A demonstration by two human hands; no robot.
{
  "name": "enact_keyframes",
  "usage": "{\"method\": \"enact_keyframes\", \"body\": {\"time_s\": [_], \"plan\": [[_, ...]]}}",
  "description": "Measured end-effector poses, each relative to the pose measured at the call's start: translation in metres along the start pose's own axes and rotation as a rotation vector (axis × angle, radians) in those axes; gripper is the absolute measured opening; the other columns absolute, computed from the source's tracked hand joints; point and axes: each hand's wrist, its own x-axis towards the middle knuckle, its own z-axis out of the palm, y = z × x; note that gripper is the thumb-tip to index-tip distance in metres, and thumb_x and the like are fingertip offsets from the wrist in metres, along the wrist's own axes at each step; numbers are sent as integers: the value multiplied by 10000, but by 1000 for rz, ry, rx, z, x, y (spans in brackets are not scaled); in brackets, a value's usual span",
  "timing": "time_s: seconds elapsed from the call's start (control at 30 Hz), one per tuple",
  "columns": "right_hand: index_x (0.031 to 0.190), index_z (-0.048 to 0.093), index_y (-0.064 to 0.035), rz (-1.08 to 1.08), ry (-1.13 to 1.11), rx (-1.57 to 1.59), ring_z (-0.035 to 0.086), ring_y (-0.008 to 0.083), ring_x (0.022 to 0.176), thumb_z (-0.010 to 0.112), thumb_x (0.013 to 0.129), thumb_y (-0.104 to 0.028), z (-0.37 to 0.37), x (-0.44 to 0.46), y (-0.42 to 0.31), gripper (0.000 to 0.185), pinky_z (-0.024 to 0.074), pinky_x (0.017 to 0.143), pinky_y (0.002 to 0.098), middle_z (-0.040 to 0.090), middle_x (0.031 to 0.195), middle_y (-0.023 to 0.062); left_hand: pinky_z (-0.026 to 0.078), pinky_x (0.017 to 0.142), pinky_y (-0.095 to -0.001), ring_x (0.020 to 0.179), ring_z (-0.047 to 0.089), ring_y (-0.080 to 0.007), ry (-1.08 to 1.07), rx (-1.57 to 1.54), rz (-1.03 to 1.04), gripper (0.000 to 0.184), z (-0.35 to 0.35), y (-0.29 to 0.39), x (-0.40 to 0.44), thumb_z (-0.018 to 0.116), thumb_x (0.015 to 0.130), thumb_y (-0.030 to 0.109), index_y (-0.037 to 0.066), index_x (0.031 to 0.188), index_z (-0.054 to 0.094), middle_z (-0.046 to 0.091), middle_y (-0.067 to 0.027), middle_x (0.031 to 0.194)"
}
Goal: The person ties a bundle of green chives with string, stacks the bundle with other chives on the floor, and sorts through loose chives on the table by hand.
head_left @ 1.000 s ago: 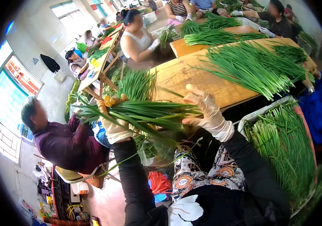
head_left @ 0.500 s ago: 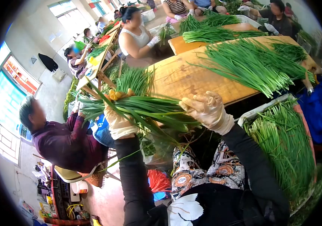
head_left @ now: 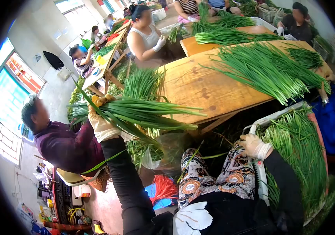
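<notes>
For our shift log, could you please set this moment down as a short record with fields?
Left hand: gloved, gripping a green stalk bundle
Right hand: gloved, low beside the crate; whether it touches the rim is unclear
Crate contents: more green stalks
Wooden table: large stalk pile on its right part
Neighbour: person in purple, seated at left

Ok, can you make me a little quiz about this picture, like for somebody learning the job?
1. Which holds up the bunch of green leaves: the wearer's left hand or right hand?
2. True or false: the tub on the wearer's right is empty.
3. What colour is the stringy bundle beside the patterned trousers?
a) white
b) red
c) yellow

Key: 1. Left hand. 2. False; it holds green stalks. 3. b.
</notes>
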Motion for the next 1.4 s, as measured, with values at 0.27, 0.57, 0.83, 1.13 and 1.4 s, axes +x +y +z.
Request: {"method": "enact_keyframes", "body": {"time_s": [0.27,0.57,0.83,1.13,1.4], "plan": [[1275,340,-87,-469,369,787,366,291,1158,608,688,-492,-69,12,-75,761,298,955,366,409,1242,150,467,667,-387,589,515,-197,-84,-44,40,251,35,-26,4,481,857,272,54,733,488,529,-60,625],[1145,473,21,-480,130,1646,560,249,938,565,796,-361,-98,59,-111,526,406,865,297,562,1039,188,443,654,-340,608,514,-130,72,57,44,216,63,-64,-10,534,835,289,76,804,531,525,-1,646],[956,611,-32,-357,467,1785,555,81,769,555,830,-229,-68,58,-105,240,439,703,195,627,854,32,422,710,-356,618,505,-117,149,29,-56,195,44,-72,-11,539,834,277,82,821,546,536,12,665],[897,618,-14,-404,721,2353,574,161,856,563,817,-217,-78,48,-115,226,434,823,291,623,908,88,440,674,-342,603,503,-120,216,26,-32,207,8,-71,-8,532,836,295,95,783,525,528,17,663],[641,556,-53,-629,-32,1952,558,179,598,510,825,-384,-22,9,-48,382,450,592,290,574,620,82,464,644,-333,596,512,-165,65,6,3,239,-21,-43,3,484,854,297,87,743,509,525,-26,627]]}}
